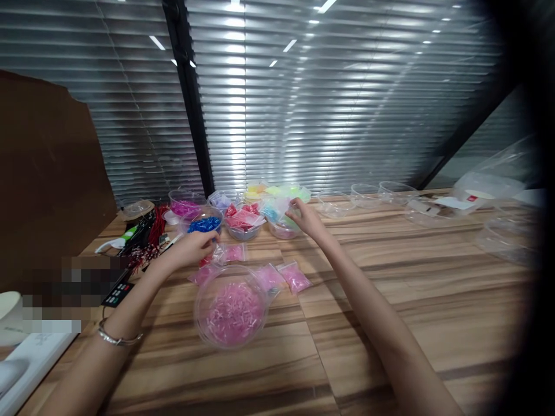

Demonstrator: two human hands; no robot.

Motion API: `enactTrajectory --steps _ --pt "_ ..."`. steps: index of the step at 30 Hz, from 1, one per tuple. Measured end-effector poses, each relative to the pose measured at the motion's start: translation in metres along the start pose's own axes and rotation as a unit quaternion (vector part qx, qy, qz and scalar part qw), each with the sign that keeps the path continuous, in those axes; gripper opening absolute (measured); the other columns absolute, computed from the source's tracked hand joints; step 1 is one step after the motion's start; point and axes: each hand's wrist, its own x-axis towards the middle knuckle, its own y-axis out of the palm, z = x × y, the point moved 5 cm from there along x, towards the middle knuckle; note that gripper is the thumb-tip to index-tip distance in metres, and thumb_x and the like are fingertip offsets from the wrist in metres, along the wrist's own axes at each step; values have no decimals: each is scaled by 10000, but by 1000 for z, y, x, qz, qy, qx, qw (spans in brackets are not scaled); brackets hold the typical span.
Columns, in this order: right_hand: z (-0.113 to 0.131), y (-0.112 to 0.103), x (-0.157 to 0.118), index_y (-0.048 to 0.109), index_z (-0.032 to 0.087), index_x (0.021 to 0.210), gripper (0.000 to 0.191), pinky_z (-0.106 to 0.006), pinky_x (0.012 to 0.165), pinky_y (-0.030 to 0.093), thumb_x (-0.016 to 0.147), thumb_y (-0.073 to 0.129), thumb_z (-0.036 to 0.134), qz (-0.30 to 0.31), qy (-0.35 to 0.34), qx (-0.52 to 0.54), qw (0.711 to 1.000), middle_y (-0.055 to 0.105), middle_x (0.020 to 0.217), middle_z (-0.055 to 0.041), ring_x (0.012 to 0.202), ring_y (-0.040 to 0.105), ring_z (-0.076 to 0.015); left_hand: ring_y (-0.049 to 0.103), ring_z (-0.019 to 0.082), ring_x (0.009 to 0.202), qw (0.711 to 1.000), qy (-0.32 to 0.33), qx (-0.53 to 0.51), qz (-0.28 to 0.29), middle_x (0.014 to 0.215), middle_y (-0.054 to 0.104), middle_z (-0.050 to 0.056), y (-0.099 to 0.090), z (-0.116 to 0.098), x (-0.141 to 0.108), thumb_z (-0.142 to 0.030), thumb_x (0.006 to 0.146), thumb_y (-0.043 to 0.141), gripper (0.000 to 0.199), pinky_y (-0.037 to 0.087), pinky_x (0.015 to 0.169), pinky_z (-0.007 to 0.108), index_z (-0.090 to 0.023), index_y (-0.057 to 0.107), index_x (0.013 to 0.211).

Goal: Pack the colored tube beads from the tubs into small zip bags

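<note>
My left hand (196, 249) has its fingers bent together at a small clear zip bag (219, 254) with red in it, just in front of a bowl of blue pieces (204, 224). Farther right, my right hand (307, 218) curls its fingers at the rim of a clear bowl (284, 231) heaped with pale packets (277, 207); what lies between its fingertips is not clear. Nearest me stands a clear round tub of pink tube-like pieces (236, 315). Pink packets (295, 277) lie behind it on the table.
A bowl of red packets (244, 218) and a bowl of magenta pieces (184, 205) stand at the back. Clear containers (336, 203) line the back right. Cables (156, 231), a remote (118, 294) and a cardboard sheet (47, 179) are at left.
</note>
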Motion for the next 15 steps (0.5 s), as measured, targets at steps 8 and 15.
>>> enactTrajectory --steps 8,15 --pt "12 -1 -2 392 243 1412 575 -495 1005 402 851 519 225 11 -44 -48 998 529 1304 -114 1199 494 -320 577 181 685 1000 5 26 15 801 668 37 7 9 -2 -202 781 497 169 349 592 250 -207 643 868" --pt "16 3 -6 359 287 1445 605 -493 928 471 859 438 159 44 -52 -81 994 569 1290 -93 1117 564 -329 539 164 597 1000 13 8 -8 674 629 27 14 -1 -2 -252 780 566 117 357 573 254 -184 612 696"
